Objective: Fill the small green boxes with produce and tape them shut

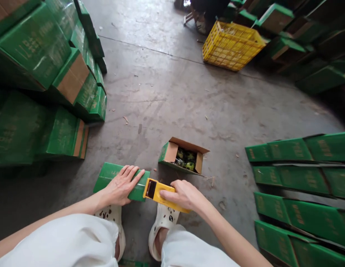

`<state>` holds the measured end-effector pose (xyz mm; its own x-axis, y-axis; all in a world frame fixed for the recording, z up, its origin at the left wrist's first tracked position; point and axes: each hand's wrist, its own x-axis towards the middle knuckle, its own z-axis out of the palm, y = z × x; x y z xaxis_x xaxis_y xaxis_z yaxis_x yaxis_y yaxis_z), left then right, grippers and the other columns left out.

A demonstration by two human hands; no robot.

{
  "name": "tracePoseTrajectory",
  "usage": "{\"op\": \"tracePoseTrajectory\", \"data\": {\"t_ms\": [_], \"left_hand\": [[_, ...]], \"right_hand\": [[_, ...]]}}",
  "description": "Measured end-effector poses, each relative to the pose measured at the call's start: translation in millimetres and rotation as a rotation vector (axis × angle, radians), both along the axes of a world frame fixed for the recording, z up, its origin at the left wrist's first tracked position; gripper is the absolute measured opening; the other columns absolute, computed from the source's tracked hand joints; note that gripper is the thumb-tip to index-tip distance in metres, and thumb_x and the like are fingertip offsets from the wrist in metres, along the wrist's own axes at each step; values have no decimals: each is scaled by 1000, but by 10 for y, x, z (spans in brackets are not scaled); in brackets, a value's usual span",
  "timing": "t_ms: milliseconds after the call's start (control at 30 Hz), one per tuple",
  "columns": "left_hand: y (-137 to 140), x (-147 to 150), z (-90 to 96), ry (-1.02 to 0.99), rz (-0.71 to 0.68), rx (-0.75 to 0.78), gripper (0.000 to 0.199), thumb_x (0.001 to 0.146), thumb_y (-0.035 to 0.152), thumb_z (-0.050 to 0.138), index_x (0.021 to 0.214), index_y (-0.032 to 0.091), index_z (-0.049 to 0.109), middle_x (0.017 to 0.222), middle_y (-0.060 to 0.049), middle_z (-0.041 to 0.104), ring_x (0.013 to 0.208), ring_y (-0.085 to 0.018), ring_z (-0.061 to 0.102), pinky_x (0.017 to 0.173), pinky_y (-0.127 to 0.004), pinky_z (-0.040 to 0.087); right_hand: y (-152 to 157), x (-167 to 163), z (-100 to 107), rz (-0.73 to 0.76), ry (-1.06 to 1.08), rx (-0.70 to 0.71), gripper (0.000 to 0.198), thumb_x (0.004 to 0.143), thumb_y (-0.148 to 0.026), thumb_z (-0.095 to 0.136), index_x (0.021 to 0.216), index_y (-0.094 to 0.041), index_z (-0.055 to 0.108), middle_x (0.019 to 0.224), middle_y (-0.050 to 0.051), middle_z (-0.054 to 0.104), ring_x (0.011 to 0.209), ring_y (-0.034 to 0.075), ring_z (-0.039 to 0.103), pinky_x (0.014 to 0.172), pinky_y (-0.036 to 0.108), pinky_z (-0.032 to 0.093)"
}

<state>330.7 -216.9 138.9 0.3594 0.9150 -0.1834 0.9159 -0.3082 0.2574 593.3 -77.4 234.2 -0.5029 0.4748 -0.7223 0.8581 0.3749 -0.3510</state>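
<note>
My left hand (121,185) lies flat across the top of a closed green cardboard box (104,176), fingers stretched toward its far edge. Clear tape seems to run along the box's top. In my closed right hand (183,193) is a yellow tape dispenser (158,191), thumb on its upper face. The dispenser's dark-windowed head touches the box's right end. Just beyond my right hand, a small open carton (170,152) holds several dark green, round items (185,157), some in clear wrap; I cannot make out their kind.
Green boxes (33,44) are stacked high at the left. Rows of green boxes (300,211) stand at the right, with more piled at the far right. A yellow plastic crate (233,46) stands near a partly visible person (208,11). My white clogs (164,222) flank the working area.
</note>
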Motion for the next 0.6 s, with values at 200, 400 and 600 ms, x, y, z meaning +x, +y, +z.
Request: {"op": "tracePoseTrajectory", "data": {"t_ms": [200,400,600], "left_hand": [[-19,-100,-81,13,-16,-46,126,61,37,79,167,15,13,157,-23,38,147,-45,32,125,-58,17],[-53,-114,-110,-5,-7,-37,127,62,40,79,167,16,13,158,-24,37,148,-46,32,124,-58,18],[-64,-79,-136,15,4,-14,126,63,39,78,167,15,12,159,-25,37,149,-46,32,125,-59,17]], "right_hand": [[141,255,-190,7,90,-136,49,90,-62,58,88,-17,76,80,7,73,69,19,62,56,27,29],[184,702,-149,-8,-105,-31,52,92,-62,55,89,-15,77,86,14,77,76,25,70,58,28,35],[3,-490,-513,95,-155,38,47,93,-47,59,113,-11,80,114,25,78,108,36,75,77,33,53]]}}
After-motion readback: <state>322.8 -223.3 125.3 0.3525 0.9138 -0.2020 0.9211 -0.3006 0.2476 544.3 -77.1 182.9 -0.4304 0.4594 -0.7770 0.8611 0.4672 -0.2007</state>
